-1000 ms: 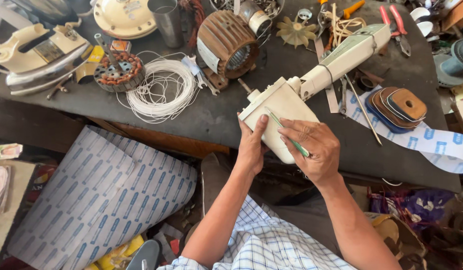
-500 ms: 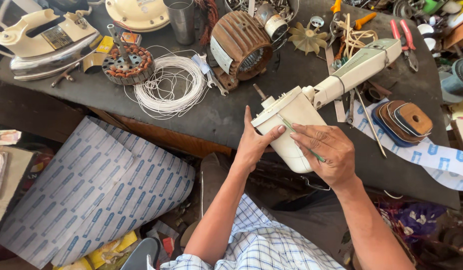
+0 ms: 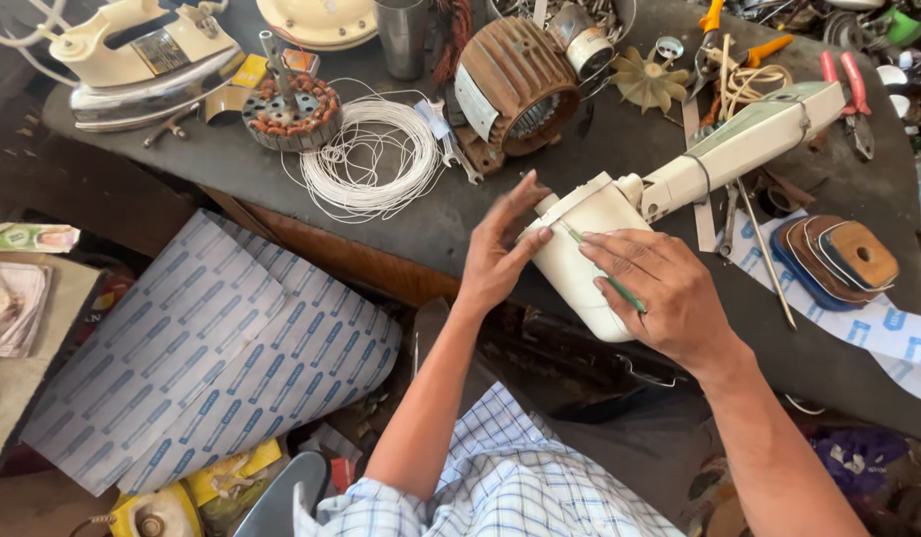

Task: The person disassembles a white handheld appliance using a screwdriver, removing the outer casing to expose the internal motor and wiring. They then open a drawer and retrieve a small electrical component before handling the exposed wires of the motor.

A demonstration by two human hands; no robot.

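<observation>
Both hands steady the cream appliance housing (image 3: 585, 264) at the desk (image 3: 232, 159) edge: left hand (image 3: 500, 254) open at nine o'clock, right hand (image 3: 659, 293) pinching a green screwdriver (image 3: 605, 270) against it.

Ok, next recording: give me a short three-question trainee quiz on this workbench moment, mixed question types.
1. True or false: the left hand rests against the cream plastic appliance housing.
2. Multiple choice: what does the right hand press onto that housing? A) a thin green stick-like tool; B) a red-handled plier; C) a steel cup.
3. Fill in: the coil of white wire lies on the dark workbench between the brown ribbed motor casing and the round copper-wound ______.

Key: 1 true; 2 A; 3 stator.
</observation>
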